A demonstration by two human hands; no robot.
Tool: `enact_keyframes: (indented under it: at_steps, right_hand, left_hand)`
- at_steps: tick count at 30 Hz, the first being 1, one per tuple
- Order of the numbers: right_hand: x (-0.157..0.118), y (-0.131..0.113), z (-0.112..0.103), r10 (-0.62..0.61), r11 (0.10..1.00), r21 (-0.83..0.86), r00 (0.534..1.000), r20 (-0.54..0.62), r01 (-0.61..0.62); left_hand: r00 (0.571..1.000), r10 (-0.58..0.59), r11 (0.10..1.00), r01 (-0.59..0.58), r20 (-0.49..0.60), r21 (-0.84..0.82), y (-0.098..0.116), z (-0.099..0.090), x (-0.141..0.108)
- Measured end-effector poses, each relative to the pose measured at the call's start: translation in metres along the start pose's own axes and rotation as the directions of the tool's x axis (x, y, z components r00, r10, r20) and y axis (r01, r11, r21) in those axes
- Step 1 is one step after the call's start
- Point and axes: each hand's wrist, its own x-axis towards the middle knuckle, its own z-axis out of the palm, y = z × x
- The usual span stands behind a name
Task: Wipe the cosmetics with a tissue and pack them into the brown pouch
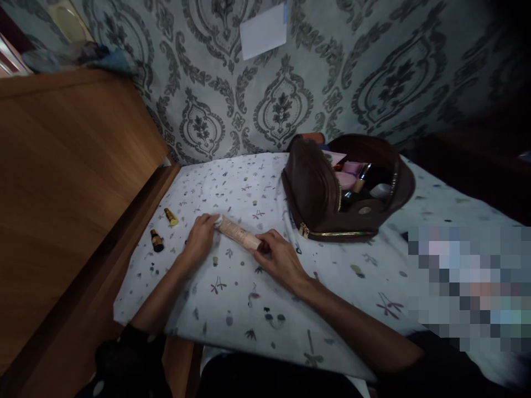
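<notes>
A beige cosmetic tube [238,233] with a pale cap lies slantwise between my hands, just over the patterned cloth. My left hand [201,236] is closed on its white-capped far end. At the nearer end, the fingers of my right hand [279,255] pinch the tube. Two small dark-and-gold bottles, one [170,216] farther back and one [156,241] nearer, lie to the left of my left hand. To the right stands a brown makeup bag [317,182], unzipped, with pink and dark cosmetic items [347,179] inside.
A white cloth [232,309] with small printed motifs covers the surface. Along the left runs a wooden cabinet [74,166]. Patterned wallpaper [199,72] rises behind, with a white paper [264,32] on it. A blurred-out patch [473,287] lies at right.
</notes>
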Motion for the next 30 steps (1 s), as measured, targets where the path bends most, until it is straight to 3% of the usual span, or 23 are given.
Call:
enact_keyframes:
  at_steps: [4,11,16,21,24,26,30]
  right_hand:
    - [0.0,-0.001,-0.001,-0.004,1.0,0.016,1.0,-0.015,0.004]
    - [0.0,0.0,-0.002,-0.022,0.998,0.057,1.0,-0.019,0.023]
    - [0.0,0.0,-0.001,-0.008,0.997,0.073,1.0,-0.016,0.009]
    - [0.003,-0.002,-0.004,0.068,0.973,0.221,0.997,-0.025,-0.06]
    - [0.007,-0.002,-0.007,0.179,0.891,0.415,0.983,0.044,-0.181]
    - [0.009,-0.003,-0.009,0.266,0.783,0.551,0.956,0.121,-0.287]
    - [0.011,-0.006,-0.01,0.393,0.503,0.75,0.887,0.244,-0.429]
  left_hand:
    - [1.0,-0.016,1.0,0.016,0.008,0.017,-0.01,-0.002,-0.006]
    - [0.997,-0.071,0.982,0.076,-0.031,0.173,0.011,-0.005,-0.012]
    - [0.999,-0.038,0.997,0.041,-0.034,0.073,0.031,-0.004,-0.011]
    - [0.997,0.079,0.99,-0.081,-0.019,-0.115,0.075,0.002,-0.022]
    - [0.992,0.125,0.975,-0.125,-0.014,-0.185,0.097,0.005,-0.029]
    - [0.991,0.134,0.974,-0.136,-0.025,-0.181,0.1,0.005,-0.028]
    - [0.994,0.054,0.973,-0.073,-0.094,-0.217,0.075,-0.001,-0.013]
